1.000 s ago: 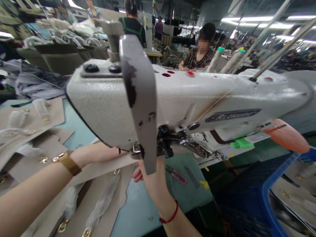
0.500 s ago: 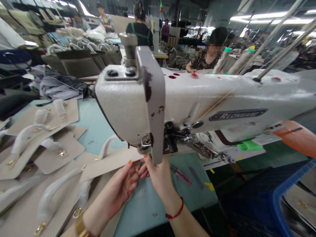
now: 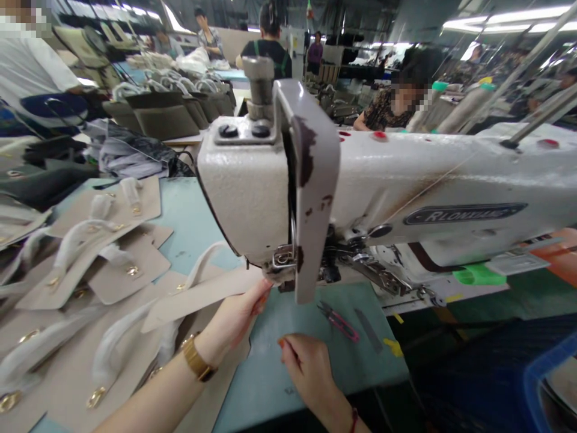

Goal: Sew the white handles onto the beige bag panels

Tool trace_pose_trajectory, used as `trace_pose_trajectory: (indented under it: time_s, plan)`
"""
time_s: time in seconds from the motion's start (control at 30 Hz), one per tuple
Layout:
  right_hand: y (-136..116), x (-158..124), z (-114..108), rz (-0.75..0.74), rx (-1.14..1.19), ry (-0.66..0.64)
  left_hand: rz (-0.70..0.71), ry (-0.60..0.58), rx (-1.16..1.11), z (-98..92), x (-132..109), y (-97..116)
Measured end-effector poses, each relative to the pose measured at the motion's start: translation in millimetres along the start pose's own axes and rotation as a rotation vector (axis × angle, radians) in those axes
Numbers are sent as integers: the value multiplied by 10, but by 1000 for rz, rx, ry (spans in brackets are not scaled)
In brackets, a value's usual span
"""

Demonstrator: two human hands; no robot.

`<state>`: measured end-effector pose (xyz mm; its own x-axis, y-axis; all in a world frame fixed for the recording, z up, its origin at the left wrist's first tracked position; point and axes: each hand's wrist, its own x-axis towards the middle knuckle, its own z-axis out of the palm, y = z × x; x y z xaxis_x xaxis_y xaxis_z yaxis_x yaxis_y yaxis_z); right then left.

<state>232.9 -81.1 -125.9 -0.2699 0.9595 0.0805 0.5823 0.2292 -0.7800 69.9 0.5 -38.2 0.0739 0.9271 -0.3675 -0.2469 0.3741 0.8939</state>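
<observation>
My left hand (image 3: pixel 243 310), a gold watch (image 3: pixel 198 359) on its wrist, pinches the end of a beige bag panel (image 3: pixel 202 294) close under the head of a white sewing machine (image 3: pixel 246 192). A handle wrapped in white film (image 3: pixel 205 261) rises from that panel. My right hand (image 3: pixel 311 364) hovers over the blue-green table (image 3: pixel 270 385), apart from the panel, fingers curled together; anything inside them is hidden. Pink-handled thread snips (image 3: pixel 340 323) and a flat grey blade (image 3: pixel 368 329) lie to its upper right. The needle area is mostly hidden by the machine's guard arm (image 3: pixel 311 198).
Several beige panels (image 3: pixel 121 279) with wrapped handles and gold rings cover the table's left side. A blue crate (image 3: pixel 532 379) stands at lower right. Dark bags (image 3: pixel 162 114) stand in a row behind the machine. Several people are in the background, one person (image 3: pixel 387 108) just beyond the machine.
My right hand has drawn away from the machine, down toward me, with its fingers closed. My left hand has moved up to the panel's end. The camera view has shifted left.
</observation>
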Motion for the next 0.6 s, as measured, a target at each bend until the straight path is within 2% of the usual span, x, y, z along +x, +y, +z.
trace_pose_trajectory:
  time_s: [0.6]
  plan:
    - [-42,39,-5,7,-21,-2,52,20,6,5,90,23]
